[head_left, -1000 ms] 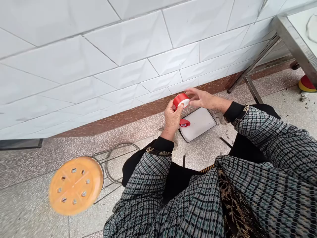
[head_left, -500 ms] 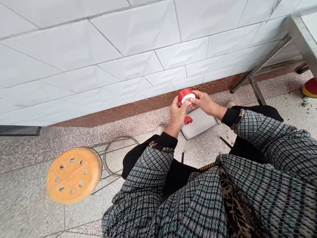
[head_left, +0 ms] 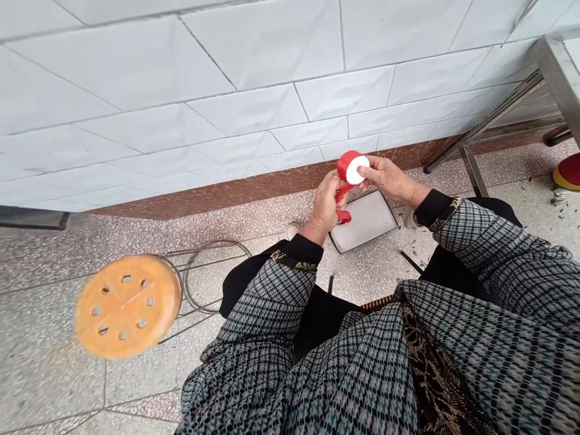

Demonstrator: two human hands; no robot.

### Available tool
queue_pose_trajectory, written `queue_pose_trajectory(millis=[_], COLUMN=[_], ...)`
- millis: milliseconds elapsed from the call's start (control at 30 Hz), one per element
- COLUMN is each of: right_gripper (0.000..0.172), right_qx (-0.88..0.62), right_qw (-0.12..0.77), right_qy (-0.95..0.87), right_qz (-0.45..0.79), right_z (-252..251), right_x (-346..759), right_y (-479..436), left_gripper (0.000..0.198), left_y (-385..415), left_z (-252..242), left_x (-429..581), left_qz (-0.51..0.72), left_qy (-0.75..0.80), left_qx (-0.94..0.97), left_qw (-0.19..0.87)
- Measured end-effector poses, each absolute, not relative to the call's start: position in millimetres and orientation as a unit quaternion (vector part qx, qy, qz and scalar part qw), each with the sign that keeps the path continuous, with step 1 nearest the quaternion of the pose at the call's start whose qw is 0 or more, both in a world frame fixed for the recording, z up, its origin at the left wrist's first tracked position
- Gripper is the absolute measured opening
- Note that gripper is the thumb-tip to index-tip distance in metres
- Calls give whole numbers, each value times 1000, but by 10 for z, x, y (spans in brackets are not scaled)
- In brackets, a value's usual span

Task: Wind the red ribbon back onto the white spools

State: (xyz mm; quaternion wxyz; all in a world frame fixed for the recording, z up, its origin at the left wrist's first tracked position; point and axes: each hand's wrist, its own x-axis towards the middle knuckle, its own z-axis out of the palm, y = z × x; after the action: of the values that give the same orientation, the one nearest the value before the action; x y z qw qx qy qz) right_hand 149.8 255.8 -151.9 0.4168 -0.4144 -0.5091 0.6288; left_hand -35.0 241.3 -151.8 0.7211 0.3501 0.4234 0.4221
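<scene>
A roll of red tape point(head_left: 348, 164) with a white end face is held up near the wall. My right hand point(head_left: 390, 179) is closed on the roll, its thumb on the white face. From the roll a short red strip point(head_left: 346, 191) runs down to my left hand point(head_left: 325, 204), whose fingers pinch its end. Below both hands, a shallow pale tray point(head_left: 365, 227) with a dark rim lies on the floor. At its left side sits a small red object point(head_left: 344, 217), partly hidden by my left hand; its kind I cannot make out.
An orange round stool seat point(head_left: 131, 305) with wire legs lies on its side at left. White wall tiles point(head_left: 254, 115) rise ahead. At right stands a metal table frame point(head_left: 475, 169). A red and yellow object point(head_left: 568, 172) is at the right edge. Dark scraps dot the floor.
My hands have moved apart, and a strip of red tape now stretches between them. The roll has turned, showing more of its white face. The camera view has shifted slightly.
</scene>
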Motion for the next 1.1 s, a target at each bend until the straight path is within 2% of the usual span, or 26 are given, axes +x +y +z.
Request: queue_pose_trajectory(millis=[100,233,467,600,767,833,900,1100], right_gripper=[64,64,62,65,64,63,64,65], right_qx=[-425,-433,-445,-462,-461,-460,-459,-463], right_qw=[400,381,383,388,388,387,388,381], right_qy=[-508,-514,-512,-497,-504,-508,-511,-538], right_qz=[634,635,627,623,619,617,614,592], right_z=[-1463,-1400,-1411,-1455,-1432,-1406,-1383,-1327], right_x=[1515,1538,1571,1590,1625,1638,1647,1665], right_y=[2544,2529,2549,2573,2585,2586,2585,2581], left_gripper=[19,27,22,29,24,29,33,31], left_y=[2416,2402,2385,2381,2383,2382,2379,2369], left_z=[-1448,-1396,-1414,-1397,-1380,-1393,-1414,-1459], left_x=[-368,-419,-455,-451,-445,-441,-432,-397], left_qz=[359,292,303,308,281,279,294,367], left_qy=[447,441,432,450,436,432,432,420], left_qx=[347,366,356,294,249,244,244,292], left_qw=[742,766,772,785,818,822,817,777])
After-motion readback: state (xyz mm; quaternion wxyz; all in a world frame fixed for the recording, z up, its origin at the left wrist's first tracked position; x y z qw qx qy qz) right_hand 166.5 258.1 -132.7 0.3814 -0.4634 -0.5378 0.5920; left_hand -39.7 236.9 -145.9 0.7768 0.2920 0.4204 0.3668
